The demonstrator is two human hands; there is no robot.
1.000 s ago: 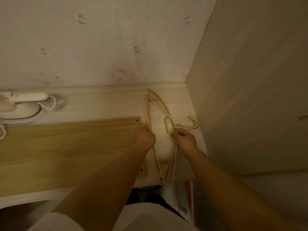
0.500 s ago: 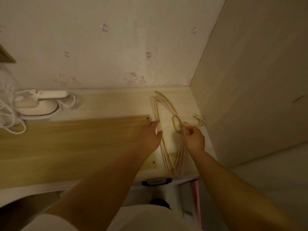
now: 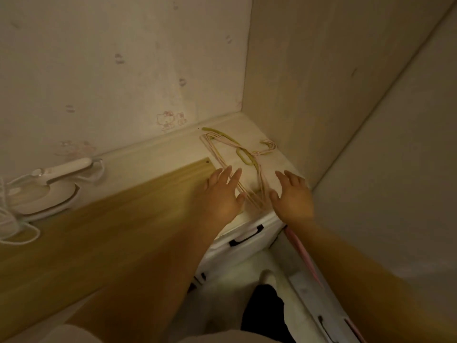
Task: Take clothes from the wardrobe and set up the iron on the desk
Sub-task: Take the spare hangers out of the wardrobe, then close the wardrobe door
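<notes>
A bundle of thin pink and green clothes hangers (image 3: 243,154) lies flat on the desk's right end, in the corner by the wall. My left hand (image 3: 222,194) hovers at the bundle's left edge with fingers spread, holding nothing. On the other side of the hangers, my right hand (image 3: 291,194) is spread open and empty too. A white iron (image 3: 49,186) rests on its base at the far left of the desk (image 3: 111,219), its white cord (image 3: 10,224) coiled beside it. No clothes are in view.
A tall pale wooden panel (image 3: 321,95) rises right of the desk corner. Patterned wallpaper (image 3: 123,70) backs the desk. Below the desk edge is a white drawer with a black handle (image 3: 246,237). A pink strip (image 3: 300,253) stands beside it.
My right hand has let go of the hangers' hooks and both hands have opened and drawn back toward me. The view has swung, so the iron shows more.
</notes>
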